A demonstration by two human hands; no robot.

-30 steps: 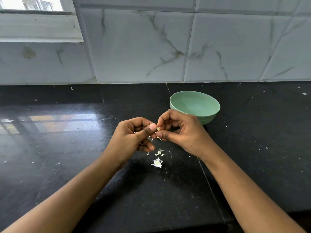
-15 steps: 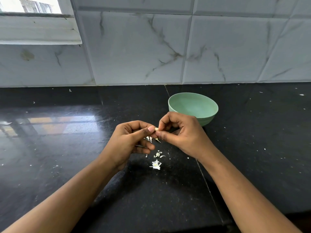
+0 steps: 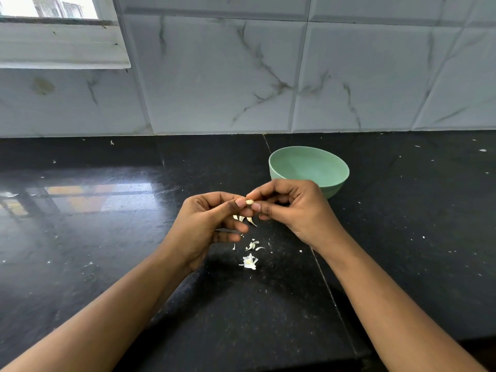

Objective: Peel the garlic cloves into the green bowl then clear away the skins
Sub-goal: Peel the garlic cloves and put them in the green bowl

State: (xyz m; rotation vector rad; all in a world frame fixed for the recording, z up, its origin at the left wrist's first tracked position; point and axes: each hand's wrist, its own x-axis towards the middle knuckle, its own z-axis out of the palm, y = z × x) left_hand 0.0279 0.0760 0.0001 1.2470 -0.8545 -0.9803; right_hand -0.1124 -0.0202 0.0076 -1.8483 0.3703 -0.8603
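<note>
over the black counter (image 3: 107, 237), in front of me, my two hands meet. my left hand (image 3: 204, 226) and my right hand (image 3: 292, 210) both pinch one small garlic clove (image 3: 249, 202) between thumb and finger tips, and my other fingers are curled in. thin bits of skin (image 3: 251, 220) hang just under the clove. more skins (image 3: 249, 261) lie on the counter below my hands, in a little white pile with a few bits near it. the green bowl (image 3: 308, 167) sits on the counter just behind my right hand, which hides part of its side. behind it is a grey tile wall (image 3: 214, 76).
</note>
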